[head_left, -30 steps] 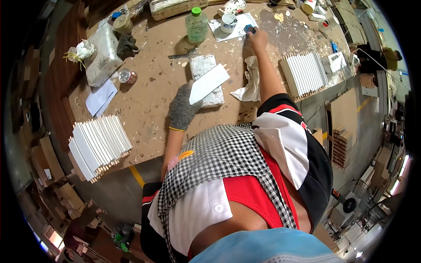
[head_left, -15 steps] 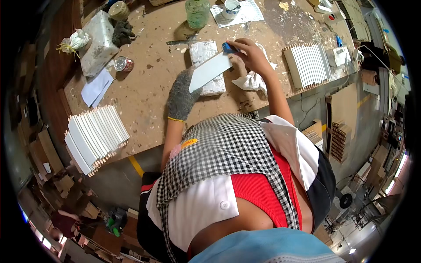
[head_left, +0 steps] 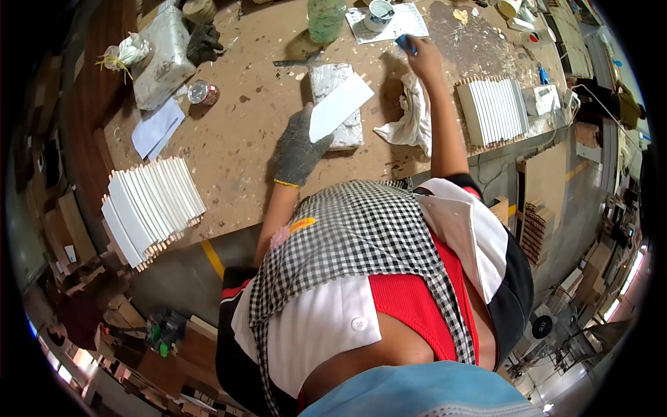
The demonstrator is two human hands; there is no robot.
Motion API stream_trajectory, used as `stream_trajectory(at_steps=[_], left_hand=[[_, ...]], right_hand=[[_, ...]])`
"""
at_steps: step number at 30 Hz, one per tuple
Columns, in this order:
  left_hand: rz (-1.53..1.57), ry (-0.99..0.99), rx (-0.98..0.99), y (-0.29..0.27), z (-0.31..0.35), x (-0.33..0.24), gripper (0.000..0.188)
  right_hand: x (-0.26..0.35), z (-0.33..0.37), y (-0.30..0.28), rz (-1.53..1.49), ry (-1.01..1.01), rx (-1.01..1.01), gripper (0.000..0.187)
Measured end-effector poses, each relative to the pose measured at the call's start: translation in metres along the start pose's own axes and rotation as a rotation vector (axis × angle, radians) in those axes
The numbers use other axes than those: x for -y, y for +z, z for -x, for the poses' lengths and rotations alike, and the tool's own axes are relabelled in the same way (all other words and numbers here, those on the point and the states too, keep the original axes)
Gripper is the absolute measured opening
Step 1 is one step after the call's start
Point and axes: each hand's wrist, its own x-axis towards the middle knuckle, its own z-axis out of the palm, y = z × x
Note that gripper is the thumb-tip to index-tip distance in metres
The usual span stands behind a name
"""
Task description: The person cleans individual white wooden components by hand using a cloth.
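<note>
My left hand (head_left: 301, 147), in a grey knit glove, grips a flat white panel (head_left: 342, 105) by its near left end. The panel slants over a white-wrapped block (head_left: 330, 78) on the workbench; I cannot tell whether they touch. Bare, my right hand (head_left: 425, 60) pinches a small blue piece (head_left: 406, 45), its exact kind unclear, close to a paper sheet (head_left: 397, 26). On that sheet stands a white tub (head_left: 379, 15) with something dark inside. A crumpled white cloth (head_left: 410, 118) lies below my right wrist.
Stacks of white panels stand at the left (head_left: 154, 208) and right (head_left: 492, 111) bench edges. A green jar (head_left: 326, 21) is at the back. On the left are a red can (head_left: 203, 92), folded papers (head_left: 158, 128), a large wrapped block (head_left: 163, 59) and a dark glove (head_left: 203, 44).
My right hand has lifted the blue piece off the far end of the panel and moved it away, toward the tub. The left hand still holds the panel, now turned a little more steeply.
</note>
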Motion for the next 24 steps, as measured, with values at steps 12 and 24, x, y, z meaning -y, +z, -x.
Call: stream_trajectory(at_steps=[12, 24], left_hand=[[0.674, -0.341, -0.400, 0.005, 0.022, 0.105, 0.051], [0.167, -0.037, -0.097, 0.037, 0.005, 0.014, 0.094]], right_hand=[[0.002, 0.131, -0.021, 0.251, 0.050, 0.231, 0.053], [0.141, 0.155, -0.055, -0.581, -0.034, 0.030, 0.038]])
